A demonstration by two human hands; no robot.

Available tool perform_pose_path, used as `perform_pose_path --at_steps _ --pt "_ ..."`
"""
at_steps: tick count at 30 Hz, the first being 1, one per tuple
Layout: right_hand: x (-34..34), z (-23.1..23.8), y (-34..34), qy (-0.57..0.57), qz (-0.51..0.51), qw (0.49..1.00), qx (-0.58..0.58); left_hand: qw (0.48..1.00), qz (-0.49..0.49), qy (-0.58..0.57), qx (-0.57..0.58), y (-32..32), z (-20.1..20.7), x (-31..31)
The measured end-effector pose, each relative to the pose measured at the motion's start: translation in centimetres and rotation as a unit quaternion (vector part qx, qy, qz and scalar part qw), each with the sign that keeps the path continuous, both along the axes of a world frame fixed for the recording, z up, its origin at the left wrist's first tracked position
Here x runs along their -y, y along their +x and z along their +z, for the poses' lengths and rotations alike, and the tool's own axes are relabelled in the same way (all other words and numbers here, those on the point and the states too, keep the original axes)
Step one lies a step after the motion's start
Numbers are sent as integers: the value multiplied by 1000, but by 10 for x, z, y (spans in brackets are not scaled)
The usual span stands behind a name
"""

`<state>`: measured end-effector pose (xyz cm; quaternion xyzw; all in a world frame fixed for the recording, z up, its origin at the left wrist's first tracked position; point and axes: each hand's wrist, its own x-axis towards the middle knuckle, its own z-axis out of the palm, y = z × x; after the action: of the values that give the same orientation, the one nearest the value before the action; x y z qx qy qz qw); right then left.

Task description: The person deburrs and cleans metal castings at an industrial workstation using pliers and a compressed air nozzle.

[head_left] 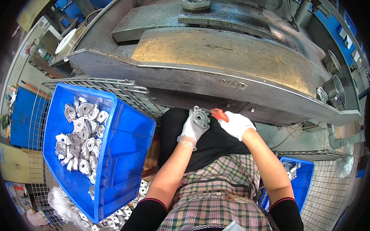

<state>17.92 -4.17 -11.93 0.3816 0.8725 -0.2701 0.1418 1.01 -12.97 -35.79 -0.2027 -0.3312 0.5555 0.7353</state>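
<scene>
While the fingers of your left hand [192,131] clasp a flanged casting [201,117] and your right hand [237,125] grips a red hand tool [220,114], that piece looks mid-work, though whether the heaped castings [89,144] in the left-side blue bin [127,144] are finished is unclear.

Castings [86,132] lie in the bin [129,144] at left, the worktop [220,51] ahead.

L hand [194,131] & R hand [238,126], both gloved white, held out in front, close tog. w/ a gap btwn, each curled in a grip; R turned twd L. L forearm [172,166], bare, angles up/right; R forearm [268,161], also bare, up/left.
</scene>
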Motion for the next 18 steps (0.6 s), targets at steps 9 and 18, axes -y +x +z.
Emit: perform_pose_path --at_steps 9,18 --pt "-6 -7 5 -3 -25 1000 -6 939 76 -252 -222 -2 18 1" --pt "4 0 0 -12 -10 1000 -5 607 6 -171 776 5 48 7"
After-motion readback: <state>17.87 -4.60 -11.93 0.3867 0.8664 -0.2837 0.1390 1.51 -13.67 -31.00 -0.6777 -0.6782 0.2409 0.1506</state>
